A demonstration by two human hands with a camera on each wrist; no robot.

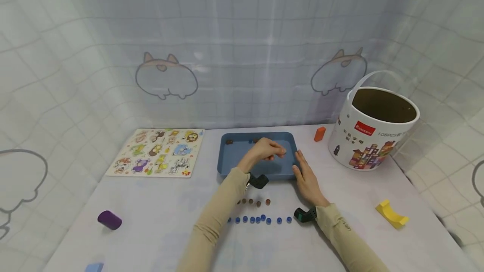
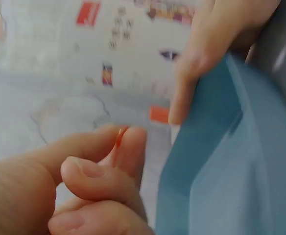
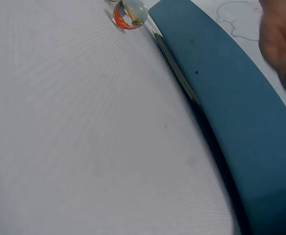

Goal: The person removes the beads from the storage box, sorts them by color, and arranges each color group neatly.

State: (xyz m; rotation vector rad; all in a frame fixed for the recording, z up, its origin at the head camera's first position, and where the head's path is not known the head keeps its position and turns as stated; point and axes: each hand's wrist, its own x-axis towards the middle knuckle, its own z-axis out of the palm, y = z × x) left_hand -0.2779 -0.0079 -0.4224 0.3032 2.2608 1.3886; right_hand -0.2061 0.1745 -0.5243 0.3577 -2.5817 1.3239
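Observation:
My left hand (image 1: pixel 264 150) is over the blue tray (image 1: pixel 280 177), pinching a small glass marble with an orange streak (image 2: pixel 118 141) between thumb and forefinger; the fingers hide most of it. Along the tray's right side lies my right hand (image 1: pixel 310 183), its fingers fairly straight and touching the rim. Inside the tray, a few small brown pieces (image 1: pixel 229 142) sit near the back wall. In front of it, a row of brownish marbles (image 1: pixel 251 201) and a longer row of blue ones (image 1: pixel 252 220) lie on the table. A clear marble with an orange swirl (image 3: pixel 131 13) shows in the right wrist view.
An animal puzzle board (image 1: pixel 156 153) lies left of the tray. At the right stands a white bucket (image 1: pixel 372 137), with an orange block (image 1: pixel 319 134) beside it. A yellow curved block (image 1: pixel 392 214), a purple cylinder (image 1: pixel 109 220) and a light blue block (image 1: pixel 94 267) lie further out.

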